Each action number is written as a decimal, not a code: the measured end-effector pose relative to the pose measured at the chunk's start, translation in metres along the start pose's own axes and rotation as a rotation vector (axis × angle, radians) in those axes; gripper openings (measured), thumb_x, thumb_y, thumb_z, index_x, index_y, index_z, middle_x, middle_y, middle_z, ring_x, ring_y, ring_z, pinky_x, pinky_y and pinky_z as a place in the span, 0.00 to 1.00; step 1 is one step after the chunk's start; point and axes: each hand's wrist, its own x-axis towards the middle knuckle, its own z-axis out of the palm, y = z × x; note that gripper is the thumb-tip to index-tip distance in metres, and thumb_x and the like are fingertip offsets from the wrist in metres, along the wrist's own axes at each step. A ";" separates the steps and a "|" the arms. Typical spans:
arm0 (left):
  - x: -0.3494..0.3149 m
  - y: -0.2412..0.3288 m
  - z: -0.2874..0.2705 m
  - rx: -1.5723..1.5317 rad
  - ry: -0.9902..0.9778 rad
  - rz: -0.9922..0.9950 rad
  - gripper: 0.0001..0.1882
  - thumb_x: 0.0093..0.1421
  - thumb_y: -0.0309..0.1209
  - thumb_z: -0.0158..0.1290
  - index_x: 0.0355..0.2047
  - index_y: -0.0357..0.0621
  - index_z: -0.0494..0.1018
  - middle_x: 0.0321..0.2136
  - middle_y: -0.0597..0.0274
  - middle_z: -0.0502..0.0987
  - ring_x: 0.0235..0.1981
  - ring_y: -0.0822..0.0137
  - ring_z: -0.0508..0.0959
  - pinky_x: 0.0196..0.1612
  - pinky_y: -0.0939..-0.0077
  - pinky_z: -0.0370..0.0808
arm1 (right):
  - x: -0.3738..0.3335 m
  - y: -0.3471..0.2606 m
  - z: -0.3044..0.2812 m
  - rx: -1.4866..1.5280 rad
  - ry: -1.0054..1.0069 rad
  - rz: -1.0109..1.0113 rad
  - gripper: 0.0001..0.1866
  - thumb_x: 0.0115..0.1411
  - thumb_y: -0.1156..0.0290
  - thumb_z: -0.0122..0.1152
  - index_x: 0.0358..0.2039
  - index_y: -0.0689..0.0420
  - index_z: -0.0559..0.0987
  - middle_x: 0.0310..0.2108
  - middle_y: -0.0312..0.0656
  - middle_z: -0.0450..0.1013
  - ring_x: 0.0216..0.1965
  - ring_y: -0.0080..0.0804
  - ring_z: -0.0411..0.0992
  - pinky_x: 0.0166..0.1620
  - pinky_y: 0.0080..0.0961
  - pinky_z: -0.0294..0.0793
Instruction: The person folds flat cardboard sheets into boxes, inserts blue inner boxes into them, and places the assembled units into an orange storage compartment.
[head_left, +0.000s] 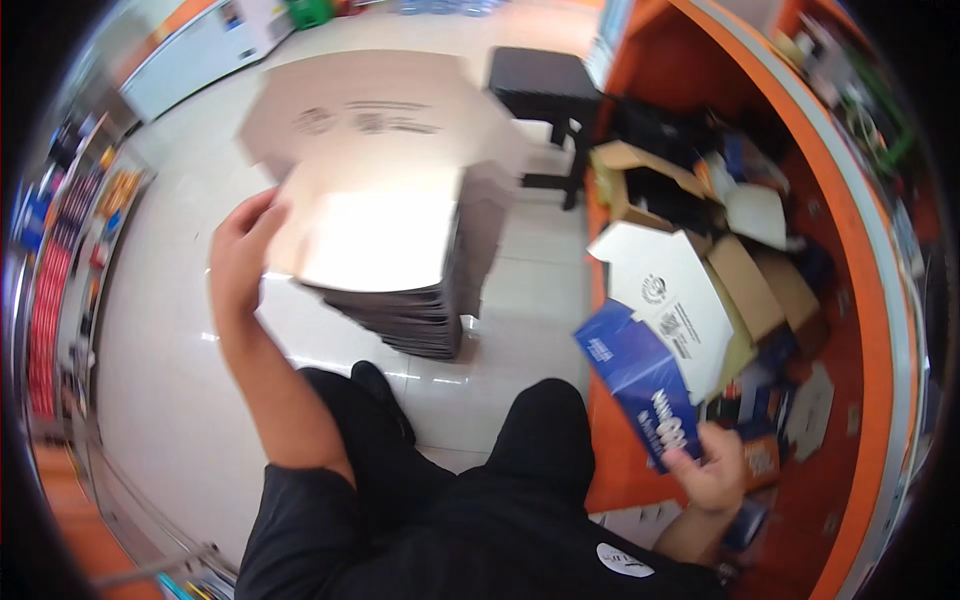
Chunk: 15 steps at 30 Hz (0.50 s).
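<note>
A tall stack of flat cardboard box blanks [405, 325] stands on the floor ahead of me. Its upper brown flaps are smeared by motion, and one pale panel is bright with glare. At the stack's left side, my left hand [240, 250] has its thumb and curled fingers closed on the edge of a top blank. To my right, my right hand [712, 472] grips the near end of a blue printed cardboard box blank [640, 365]. A white printed panel [670, 300] lies directly beyond the blue one; whether the two are joined cannot be told.
On the right, an orange shelf unit [640, 465] holds an open brown carton [655, 185] and jumbled packaging. A black stool [540, 80] stands beyond the stack. Packed goods shelves [60, 270] line the left, with a white chest freezer [195, 60] at the far left.
</note>
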 end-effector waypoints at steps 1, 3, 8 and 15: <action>-0.003 0.002 0.002 0.010 0.044 -0.015 0.21 0.59 0.35 0.61 0.48 0.31 0.78 0.40 0.57 0.82 0.41 0.71 0.79 0.46 0.78 0.74 | 0.013 -0.013 0.019 0.140 -0.033 -0.050 0.13 0.56 0.70 0.70 0.36 0.66 0.81 0.28 0.44 0.79 0.29 0.21 0.75 0.34 0.22 0.73; 0.000 -0.001 -0.003 0.001 0.099 -0.023 0.19 0.58 0.35 0.63 0.45 0.33 0.80 0.37 0.58 0.83 0.37 0.72 0.79 0.43 0.77 0.75 | 0.036 -0.029 0.067 0.312 0.054 -0.343 0.16 0.54 0.66 0.75 0.36 0.64 0.81 0.30 0.40 0.79 0.30 0.23 0.75 0.35 0.21 0.73; 0.006 -0.016 -0.014 -0.029 0.082 -0.010 0.17 0.56 0.38 0.63 0.40 0.37 0.83 0.32 0.59 0.83 0.34 0.72 0.80 0.40 0.76 0.76 | 0.094 -0.052 0.134 0.253 0.265 -0.894 0.22 0.56 0.63 0.75 0.43 0.64 0.77 0.35 0.37 0.77 0.35 0.25 0.74 0.39 0.22 0.73; -0.014 0.006 -0.003 -0.072 -0.055 -0.002 0.18 0.53 0.35 0.62 0.40 0.35 0.82 0.33 0.55 0.84 0.33 0.68 0.82 0.40 0.73 0.78 | 0.180 -0.135 0.153 0.065 0.196 -1.076 0.10 0.62 0.76 0.64 0.44 0.63 0.78 0.36 0.45 0.79 0.33 0.35 0.78 0.38 0.26 0.75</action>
